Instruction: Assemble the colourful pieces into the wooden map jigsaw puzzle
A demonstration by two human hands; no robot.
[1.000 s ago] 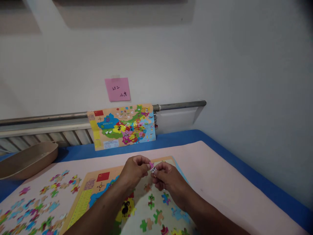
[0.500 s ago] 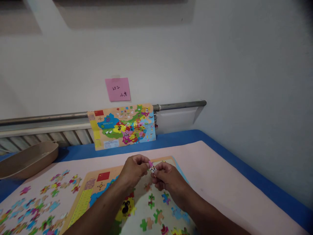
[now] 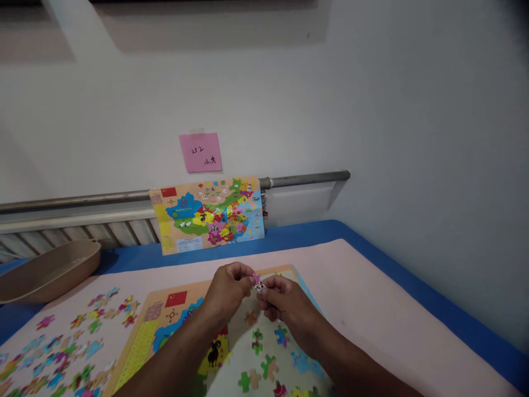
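Note:
A small pink and white puzzle piece (image 3: pixel 258 283) is pinched between the fingertips of both hands above the puzzle board (image 3: pixel 145 320). My left hand (image 3: pixel 230 288) is closed on its left side, my right hand (image 3: pixel 284 302) closed on its right side. The board lies on a pink cloth and has a red flag at its top left, a yellow part with a black ram, and several loose coloured pieces (image 3: pixel 264 361) lying on its unfilled middle. My forearms hide part of the board.
Many loose puzzle pieces (image 3: pixel 70 347) are scattered on the pink cloth at the left. A tan oval tray (image 3: pixel 49 270) sits at the far left. A finished map picture (image 3: pixel 209 214) leans against the wall pipe, under a pink note (image 3: pixel 200 151). The blue table edge runs along the right.
Both hands keep the small piece pinched in the same spot. The view has shifted down very slightly.

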